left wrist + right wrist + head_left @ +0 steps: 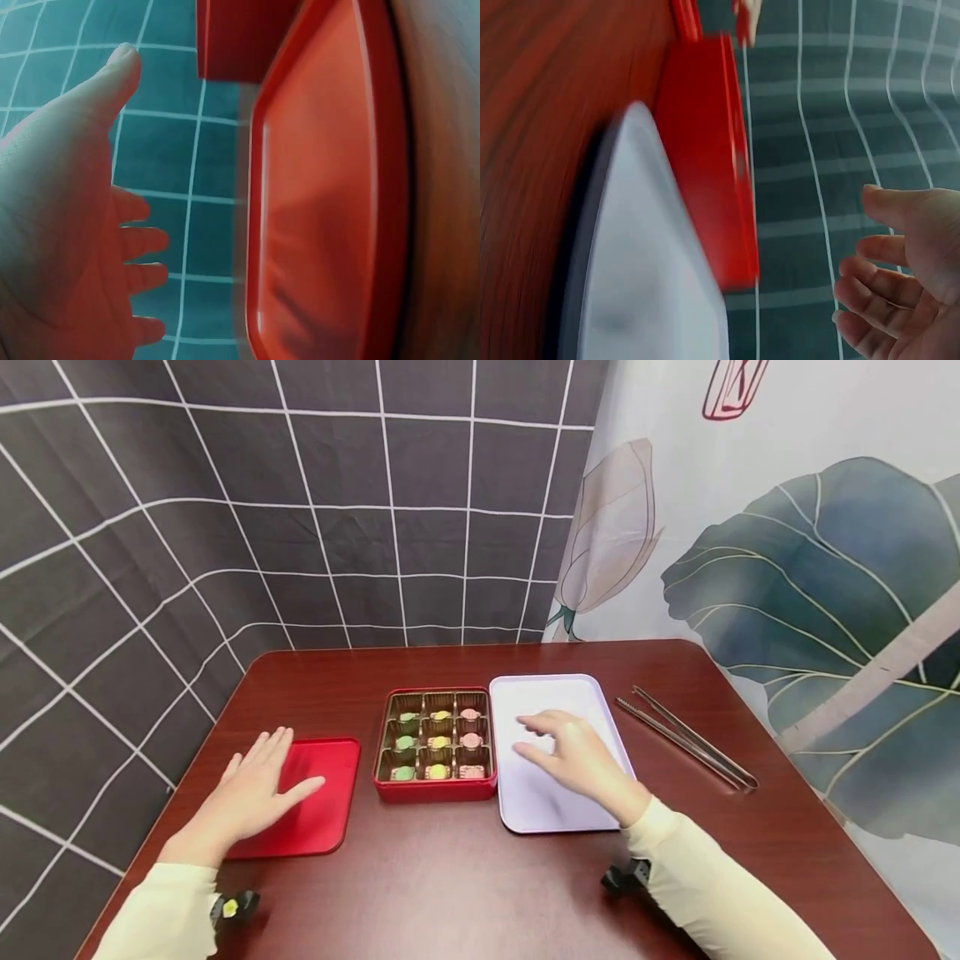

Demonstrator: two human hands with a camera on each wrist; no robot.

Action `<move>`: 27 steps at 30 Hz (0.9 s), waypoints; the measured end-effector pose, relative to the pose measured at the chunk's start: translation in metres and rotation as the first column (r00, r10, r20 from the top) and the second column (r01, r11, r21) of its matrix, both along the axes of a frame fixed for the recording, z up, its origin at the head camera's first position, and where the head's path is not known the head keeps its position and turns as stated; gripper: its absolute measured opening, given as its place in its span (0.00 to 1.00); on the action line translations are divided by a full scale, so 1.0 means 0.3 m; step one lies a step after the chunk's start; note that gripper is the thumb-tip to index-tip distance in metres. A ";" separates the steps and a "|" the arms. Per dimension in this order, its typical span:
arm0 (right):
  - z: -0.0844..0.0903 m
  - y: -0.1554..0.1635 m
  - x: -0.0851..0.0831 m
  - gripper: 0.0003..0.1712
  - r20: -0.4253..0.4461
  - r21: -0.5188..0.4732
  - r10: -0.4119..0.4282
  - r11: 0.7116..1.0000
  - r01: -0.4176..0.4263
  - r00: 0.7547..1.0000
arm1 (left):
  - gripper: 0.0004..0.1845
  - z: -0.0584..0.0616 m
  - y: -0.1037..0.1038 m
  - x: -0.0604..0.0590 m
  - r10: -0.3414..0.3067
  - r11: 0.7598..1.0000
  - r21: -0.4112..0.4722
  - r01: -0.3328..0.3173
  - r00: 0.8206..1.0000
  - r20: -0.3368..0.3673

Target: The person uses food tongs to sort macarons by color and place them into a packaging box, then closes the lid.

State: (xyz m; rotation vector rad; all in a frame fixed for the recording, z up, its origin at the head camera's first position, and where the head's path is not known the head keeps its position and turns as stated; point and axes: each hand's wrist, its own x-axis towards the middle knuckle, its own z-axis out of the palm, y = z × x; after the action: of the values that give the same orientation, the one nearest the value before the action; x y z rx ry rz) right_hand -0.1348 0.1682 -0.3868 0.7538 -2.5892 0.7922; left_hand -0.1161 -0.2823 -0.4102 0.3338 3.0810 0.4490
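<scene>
My left hand (pixel 251 797) hovers over the red tray (pixel 330 810), palm down, its fingers extended and thumb spread toward the right. In the left wrist view a gap shows between that hand (pixel 67 195) and the tray (pixel 322 172). Above the white tray (pixel 540 806) is my right hand (pixel 573 756), fingers loosely bent and holding nothing. Between the two trays stands a red box (pixel 435 790) with a gold divided insert. Each compartment has a small sweet-like piece in it: green (pixel 405 742) on the left, yellow (pixel 438 742) in the middle, pink (pixel 471 741) on the right.
Metal tongs (pixel 686 739) lie on the brown table (pixel 435 893) to the right of the white tray. A dark gridded cloth (pixel 337 527) hangs behind and to the left. A white curtain with leaf prints (pixel 810 585) hangs on the right.
</scene>
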 end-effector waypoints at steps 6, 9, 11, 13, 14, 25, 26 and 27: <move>0.016 -0.206 0.028 0.34 -0.013 0.062 0.116 0.991 -0.115 0.993 | 0.57 -0.028 -0.072 0.040 0.034 0.999 -0.018 -0.034 0.999 -0.013; 0.015 -0.287 0.028 0.37 -0.020 0.106 0.156 0.983 -0.153 0.988 | 0.57 -0.048 -0.097 0.055 0.046 0.999 -0.025 -0.046 0.999 -0.019; 0.010 -0.333 0.027 0.38 -0.026 0.138 0.175 0.976 -0.169 0.984 | 0.58 -0.061 -0.112 0.061 0.056 0.998 -0.024 -0.057 0.998 -0.016; 0.004 -0.377 0.028 0.40 -0.024 0.181 0.187 0.967 -0.180 0.982 | 0.58 -0.073 -0.128 0.066 0.064 0.998 -0.029 -0.065 0.998 -0.016; 0.000 -0.399 0.029 0.41 -0.016 0.201 0.194 0.962 -0.187 0.981 | 0.58 -0.078 -0.136 0.069 0.066 0.997 -0.030 -0.067 0.998 -0.018; -0.056 -0.676 0.081 0.50 0.116 0.394 0.246 0.878 -0.272 0.962 | 0.58 -0.119 -0.208 0.094 0.077 0.996 -0.045 -0.075 0.996 0.036; -0.062 -0.697 0.090 0.51 0.138 0.394 0.246 0.875 -0.281 0.959 | 0.58 -0.120 -0.211 0.096 0.078 0.996 -0.045 -0.076 0.996 0.042; -0.069 -0.717 0.097 0.51 0.160 0.388 0.249 0.874 -0.293 0.955 | 0.59 -0.120 -0.213 0.097 0.078 0.996 -0.047 -0.076 0.996 0.046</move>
State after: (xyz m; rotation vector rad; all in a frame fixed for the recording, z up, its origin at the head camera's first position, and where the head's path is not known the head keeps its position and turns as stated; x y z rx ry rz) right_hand -0.1057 -0.0468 -0.4074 1.2508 -2.8210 0.3619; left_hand -0.0869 -0.3463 -0.4463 0.2006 3.0597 0.3831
